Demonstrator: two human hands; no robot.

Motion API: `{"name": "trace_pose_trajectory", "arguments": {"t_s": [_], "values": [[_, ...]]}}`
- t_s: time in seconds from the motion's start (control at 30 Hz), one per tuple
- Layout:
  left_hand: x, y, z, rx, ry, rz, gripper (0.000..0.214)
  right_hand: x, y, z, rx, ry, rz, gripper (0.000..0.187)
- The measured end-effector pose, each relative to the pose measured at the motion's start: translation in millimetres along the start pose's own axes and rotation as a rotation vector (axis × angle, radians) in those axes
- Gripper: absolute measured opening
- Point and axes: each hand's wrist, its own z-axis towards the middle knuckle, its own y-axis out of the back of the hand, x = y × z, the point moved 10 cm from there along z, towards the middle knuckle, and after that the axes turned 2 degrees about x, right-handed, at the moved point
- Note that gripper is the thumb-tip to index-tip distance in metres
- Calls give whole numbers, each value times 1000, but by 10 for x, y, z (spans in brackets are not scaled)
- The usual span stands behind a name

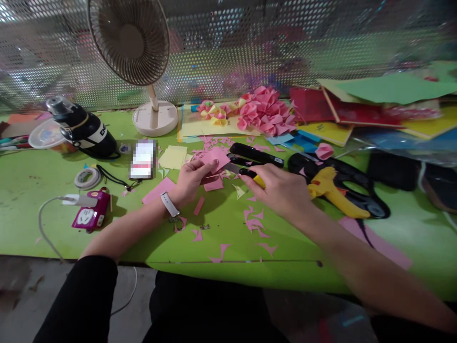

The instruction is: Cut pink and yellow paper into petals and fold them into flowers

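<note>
The left hand (193, 178) pinches a folded pink paper piece (216, 158) above the green table (43, 176); the right hand (282, 190) grasps yellow-handled scissors (250, 175) beside it. The black bottle (87, 128) has white lettering too blurred to read.

text: none fully legible | black bottle (87, 131): white letters, unreadable | card (143, 159): blurred

One fan (129, 40), one black bottle (85, 127), one tape roll (87, 177), one glue gun (333, 190), two hands (193, 178) (many pink scraps (255, 224))

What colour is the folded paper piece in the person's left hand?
Pink; the folded paper piece in the left hand shows best in the head view.
</note>
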Motion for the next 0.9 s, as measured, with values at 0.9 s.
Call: {"name": "trace_pose_trajectory", "arguments": {"t_s": [0.9], "values": [[117,-127,-36,129,-5,89,31,80,31,4,-32,20,-54,45]]}}
